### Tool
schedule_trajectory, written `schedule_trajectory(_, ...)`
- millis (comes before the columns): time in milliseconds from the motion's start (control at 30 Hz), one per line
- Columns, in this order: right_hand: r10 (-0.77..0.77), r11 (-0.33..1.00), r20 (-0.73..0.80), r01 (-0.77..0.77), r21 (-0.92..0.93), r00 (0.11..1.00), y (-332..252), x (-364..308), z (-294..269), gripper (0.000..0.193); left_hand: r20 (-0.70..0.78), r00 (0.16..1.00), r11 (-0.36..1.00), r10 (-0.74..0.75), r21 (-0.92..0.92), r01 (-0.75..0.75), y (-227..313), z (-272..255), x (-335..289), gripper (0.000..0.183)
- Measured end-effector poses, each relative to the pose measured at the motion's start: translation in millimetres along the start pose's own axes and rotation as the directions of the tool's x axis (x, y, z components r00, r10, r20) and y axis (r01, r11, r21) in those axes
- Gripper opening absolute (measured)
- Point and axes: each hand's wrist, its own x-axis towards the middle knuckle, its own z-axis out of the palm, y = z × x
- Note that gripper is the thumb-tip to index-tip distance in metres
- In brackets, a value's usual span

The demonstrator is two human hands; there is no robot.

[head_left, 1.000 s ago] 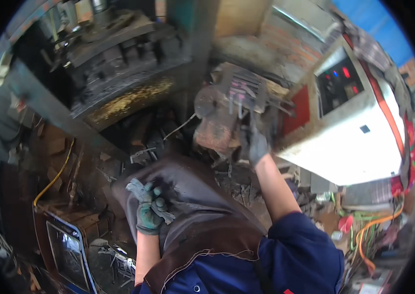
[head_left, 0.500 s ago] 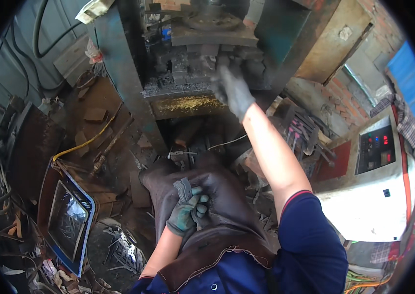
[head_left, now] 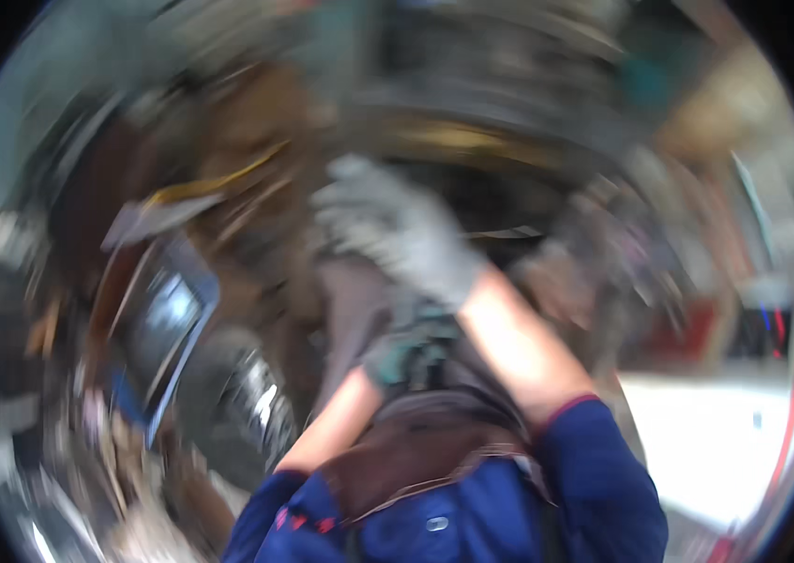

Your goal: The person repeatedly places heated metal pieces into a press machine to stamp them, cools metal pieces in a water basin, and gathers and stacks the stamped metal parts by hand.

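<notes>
Motion blurs the whole view. My right hand (head_left: 406,235), in a pale grey glove, is held out over the brown apron (head_left: 355,300), left of the press opening. Its fingers are smeared, and whether they hold anything cannot be made out. Lower down, close against my lap, my left hand (head_left: 411,357) wears a green and grey glove. Its fingers look curled around dark flat metal pieces (head_left: 430,314), whose outlines are smeared and partly behind the right wrist.
Ahead stands the dark press, with a yellowish strip (head_left: 472,141) along its front. A blue-edged tray (head_left: 176,314) is at the left, near a heap of shiny metal parts (head_left: 261,399). At the right is a white machine cabinet (head_left: 706,450).
My right hand has come back from the press toward my lap and leftward. The view has swung, shifting the surroundings. My left hand stays low by the apron.
</notes>
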Motion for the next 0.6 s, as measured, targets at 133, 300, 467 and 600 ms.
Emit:
schedule_trajectory(133, -0.387, 0.922, -0.574, 0.305, -0.238, 0.722, -20.6, -136.8, -59.2, 0.031, -0.088, 0.995, 0.999, 0.046, -0.021, -0.048, 5.2, -3.3, -9.6, 0.028)
schedule_trajectory(300, -0.452, 0.550, -0.812, 0.832, 0.071, 0.369, -14.7, -281.4, -180.0, 0.019, 0.022, 0.999, 0.992, -0.027, -0.123, 0.030, 0.6, 10.3, 15.3, 0.025)
schedule_trajectory(467, -0.430, 0.721, -0.895, 0.552, -0.419, -0.117, -54.1, -286.1, -203.4, 0.008, 0.011, 0.999, 0.996, -0.039, -0.084, 0.039, -4.6, 10.6, 14.0, 0.024)
schedule_trajectory(600, -0.617, 0.561, -0.752, 0.541, -0.627, -0.231, -36.5, -274.6, -135.6, 0.012, -0.043, 0.999, 0.999, 0.001, -0.042, -0.003, -0.2, 19.0, 6.3, 0.027)
